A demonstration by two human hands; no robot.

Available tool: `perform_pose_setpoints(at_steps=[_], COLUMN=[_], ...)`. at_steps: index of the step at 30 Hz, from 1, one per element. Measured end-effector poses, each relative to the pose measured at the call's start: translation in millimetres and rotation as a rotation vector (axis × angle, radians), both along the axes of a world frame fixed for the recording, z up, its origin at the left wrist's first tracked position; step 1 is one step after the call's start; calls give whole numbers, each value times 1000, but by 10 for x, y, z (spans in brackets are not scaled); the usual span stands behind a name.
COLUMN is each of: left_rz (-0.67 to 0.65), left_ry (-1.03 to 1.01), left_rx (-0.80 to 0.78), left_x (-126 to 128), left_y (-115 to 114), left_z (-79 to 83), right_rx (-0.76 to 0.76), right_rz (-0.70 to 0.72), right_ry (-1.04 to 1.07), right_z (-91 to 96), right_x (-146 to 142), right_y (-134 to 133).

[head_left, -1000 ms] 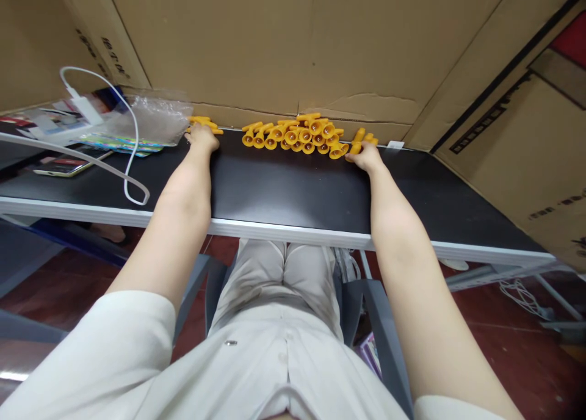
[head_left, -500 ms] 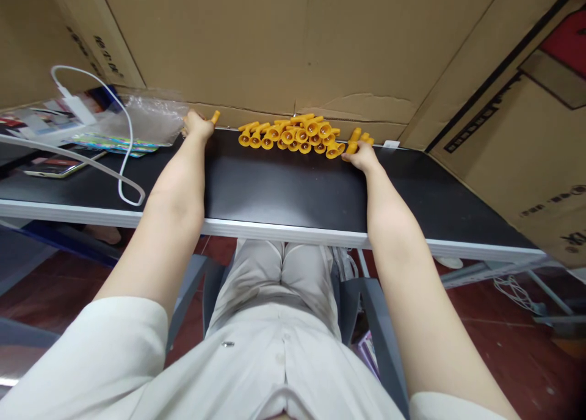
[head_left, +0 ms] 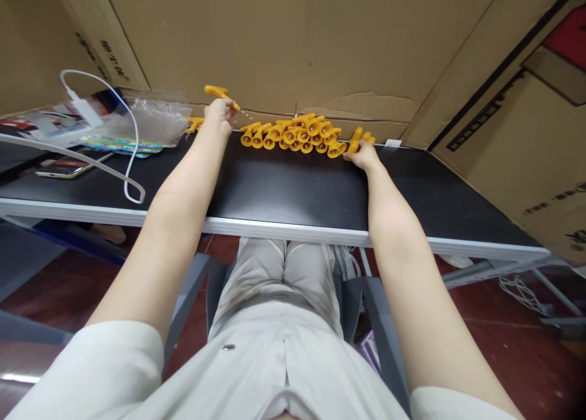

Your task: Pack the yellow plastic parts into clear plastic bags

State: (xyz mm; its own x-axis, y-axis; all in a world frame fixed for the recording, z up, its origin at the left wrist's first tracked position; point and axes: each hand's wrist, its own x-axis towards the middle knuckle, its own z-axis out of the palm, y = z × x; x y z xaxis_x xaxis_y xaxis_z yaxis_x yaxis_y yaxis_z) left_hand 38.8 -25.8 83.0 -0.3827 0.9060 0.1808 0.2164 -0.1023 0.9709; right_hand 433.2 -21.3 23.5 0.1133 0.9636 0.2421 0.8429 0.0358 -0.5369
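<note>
My left hand (head_left: 220,115) is raised in front of the cardboard, its fingers closed on a yellow flared plastic piece (head_left: 216,91). A few more yellow pieces (head_left: 195,123) lie beyond my left wrist, partly covered by it. At the middle back of the table, several yellow trumpet-shaped pieces (head_left: 289,137) are stacked in a low pile, their round openings facing me. My right hand (head_left: 364,156) is closed around yellow pieces (head_left: 355,140) at the pile's right end. Its fingertips are partly hidden behind them.
Tall cardboard (head_left: 256,47) stands along the back and right of the black table (head_left: 284,188). To the left are a clear plastic bag (head_left: 155,119), a white cable (head_left: 136,136), colourful packets (head_left: 123,145) and a phone (head_left: 68,166). A small white tag (head_left: 392,143) lies at the right back.
My left hand has lifted and moved right, away from the plastic bag, carrying a yellow piece. The pieces it covered now show. My right hand and the middle pile look unchanged.
</note>
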Motion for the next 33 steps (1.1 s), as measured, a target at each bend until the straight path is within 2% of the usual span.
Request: perform_pose_setpoints(at_steps=[2, 5, 7, 10, 14, 21, 23, 25, 28, 33], left_rz=[31, 32, 19, -11, -45, -75, -91, -113, -147, -178], left_ry=[-325, -536, -596, -562, -530, -530, -523, -505, -468, -415], left_rx=[2, 87, 100, 87, 86, 76, 72, 67, 67, 84], left_x=[196, 434, 538, 600, 581, 567, 580, 601, 645, 712], left_y=[-129, -279, -342, -365, -297, -258, -275, -291, -310, -342], left_z=[31, 5, -50, -148, -236, -244, -236, -227, -218, -212], right_rx=[4, 12, 21, 29, -40, -22, 28, 144, 306, 419], right_rz=[-5, -6, -3, -12, -32, -82, -120, -117, -36, 122], right_ry=[5, 21, 27, 12, -122, -179, -177, -167, -197, -256], right_z=[4, 6, 4, 21, 102, 238, 264, 289, 327, 367], right_x=[0, 1, 4, -15, -106, -202, -186, -175, -217, -481], right_y=[-4, -6, 0, -6, -90, -189, -147, -85, -14, -60])
